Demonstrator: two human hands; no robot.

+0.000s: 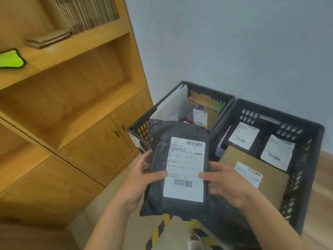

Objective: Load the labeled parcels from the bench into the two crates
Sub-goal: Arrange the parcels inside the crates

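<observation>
Between left grip [139,179] and right grip [228,184] sits parcel [182,159].

Single view: head-worn wide-angle camera, at person's eye height, facing forward and steeply down. Nearest to lens, lower centre: left hand [142,179], right hand [227,184], black mailer parcel [180,166] gripped between them; forearms enter from bottom edge. Beyond and below: left crate [212,91] and right crate [310,177] on floor [320,195], seen from above into their interiors. Wooden shelf unit [72,87] fills left side and leans, so frame sits rolled. Grey wall [234,42] fills upper right. Edges soft, slightly bowed.
</observation>
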